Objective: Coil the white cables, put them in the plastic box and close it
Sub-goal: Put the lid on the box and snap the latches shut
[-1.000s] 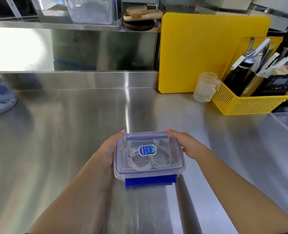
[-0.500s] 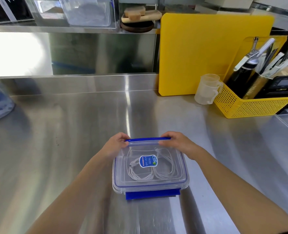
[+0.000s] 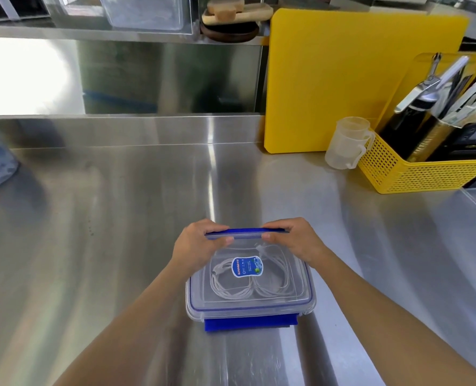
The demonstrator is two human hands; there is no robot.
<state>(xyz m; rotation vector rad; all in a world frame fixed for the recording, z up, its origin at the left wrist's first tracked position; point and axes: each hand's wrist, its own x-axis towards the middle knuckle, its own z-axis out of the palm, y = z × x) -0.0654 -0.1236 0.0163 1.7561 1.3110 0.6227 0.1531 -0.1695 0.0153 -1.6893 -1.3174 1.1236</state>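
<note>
The brushed stainless-steel counter [image 3: 119,218] fills most of the frame, smooth and streaked with glare. At the upper right a flat yellow plastic cutting board [image 3: 356,76] leans upright against the back wall, and just right of it a perforated yellow plastic basket [image 3: 415,174] holds utensils, with a translucent plastic measuring cup [image 3: 346,143] touching its left end.

The clear rectangular plastic box [image 3: 249,291] sits on the counter at lower centre. Its long axis runs left to right across the frame, one long side facing the person. A transparent lid with a thin blue seal line lies flat on top and carries a small blue oval sticker [image 3: 247,266]. Through the lid the thin white cables [image 3: 248,285] show, coiled in two loose loops side by side on the box floor.

The blue plastic latch flap on the far long side [image 3: 246,232] stands raised, edge-on. The near blue latch flap [image 3: 250,323] hangs folded down below the rim.

The left hand [image 3: 195,250] and the right hand [image 3: 295,242] each pinch an end of the far flap, thumbs toward the person and fingers curled over its far face; both grips are clenched on it.

Half a second ago the hands were already at this flap; a second ago they flanked the box's short ends.
</note>
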